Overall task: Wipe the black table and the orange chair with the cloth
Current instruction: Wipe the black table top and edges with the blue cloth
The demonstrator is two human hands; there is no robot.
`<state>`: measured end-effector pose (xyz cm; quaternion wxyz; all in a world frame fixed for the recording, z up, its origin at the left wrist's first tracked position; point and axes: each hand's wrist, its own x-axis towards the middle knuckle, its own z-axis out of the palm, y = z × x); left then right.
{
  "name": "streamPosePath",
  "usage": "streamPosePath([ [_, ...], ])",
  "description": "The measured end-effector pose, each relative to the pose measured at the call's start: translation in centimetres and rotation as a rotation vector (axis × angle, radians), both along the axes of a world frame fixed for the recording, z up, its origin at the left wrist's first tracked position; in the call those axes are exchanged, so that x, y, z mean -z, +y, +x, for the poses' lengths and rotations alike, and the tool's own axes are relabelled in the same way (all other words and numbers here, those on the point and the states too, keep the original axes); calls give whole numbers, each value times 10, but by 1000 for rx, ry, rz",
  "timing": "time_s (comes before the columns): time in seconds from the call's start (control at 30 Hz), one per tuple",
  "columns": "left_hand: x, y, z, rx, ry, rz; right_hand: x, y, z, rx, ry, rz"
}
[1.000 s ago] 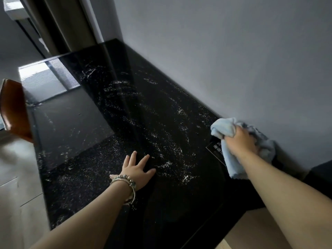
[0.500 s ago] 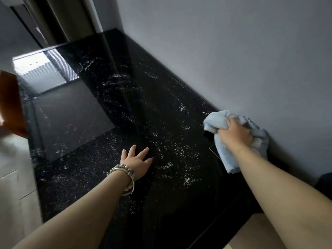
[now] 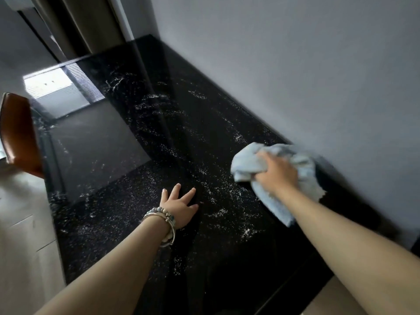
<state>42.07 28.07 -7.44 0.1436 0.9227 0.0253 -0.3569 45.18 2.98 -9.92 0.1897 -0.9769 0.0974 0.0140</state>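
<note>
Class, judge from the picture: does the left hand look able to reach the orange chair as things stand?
Probably not without leaning. The left hand rests flat on the black table; the orange chair stands past the table's left edge. Nothing lies between them, but the stretch looks long.

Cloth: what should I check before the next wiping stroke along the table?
1. Right hand grips the cloth: ok.
2. Cloth rests on the table, near the wall: ok.
3. Left hand lies flat on the table, apart from the cloth: ok.
4. White specks on the table are dirt or pattern: cannot tell.
5. Chair beside the table already wiped: cannot tell.
</note>
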Motion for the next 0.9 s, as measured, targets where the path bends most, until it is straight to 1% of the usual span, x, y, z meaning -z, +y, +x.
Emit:
streamPosePath([
  [0.03, 0, 0, 1, 5, -3, 3, 0, 11, -13, -149, 11, 40],
  [0.07, 0, 0, 2, 15, -3, 8, -2, 11, -23, -250, 51, 108],
  [0.1, 1, 1, 3, 20, -3, 9, -6, 5, -25, -293, 40, 147],
  [0.13, 1, 1, 2, 12, -12, 2, -8, -4, -20, -271, -19, 130],
  [0.17, 1, 1, 0, 1, -22, -3, -6, -16, -12, -197, -101, 34],
  [0.2, 0, 0, -2, -7, -33, -8, -4, -29, 1, -28, -149, -58],
  [0.23, -1, 0, -3, -10, -45, -11, -6, -41, 12, 154, -182, -89],
  [0.27, 0, 0, -4, -12, -54, -13, -9, -46, 19, 291, -149, -34],
  [0.3, 3, 1, -3, -16, -61, -15, -10, -43, 23, 331, -130, 25],
  [0.33, 5, 2, -3, -21, -63, -15, -7, -34, 20, 288, -112, 43],
  [0.4, 12, 3, -3, -21, -71, -9, 1, -9, -4, 41, -131, 32],
  [0.43, 15, 4, -4, -13, -77, -4, 4, 2, -24, -106, -145, 72],
  [0.47, 18, 4, -4, -1, -80, 2, 4, 7, -40, -222, -109, 133],
  [0.5, 19, 5, -2, 10, -78, 6, 2, 5, -46, -298, -92, 179],
  [0.53, 20, 6, -2, 18, -69, 9, -2, -3, -41, -301, -93, 206],
  [0.57, 20, 7, -1, 24, -58, 10, -4, -12, -30, -245, -122, 193],
  [0.67, 20, 9, 0, 27, -59, 7, -5, -29, 1, 60, -193, 172],
  [0.7, 20, 9, -1, 18, -65, 6, -2, -24, 0, 84, -215, 178],
  [0.77, 21, 8, -3, 15, -78, 15, 2, -2, -24, 16, -217, 266],
  [0.83, 18, 5, -5, 24, -92, 37, 0, 18, -63, -144, -179, 423],
  [0.9, 17, 5, -6, 31, -106, 41, -8, 20, -86, -270, -105, 574],
])
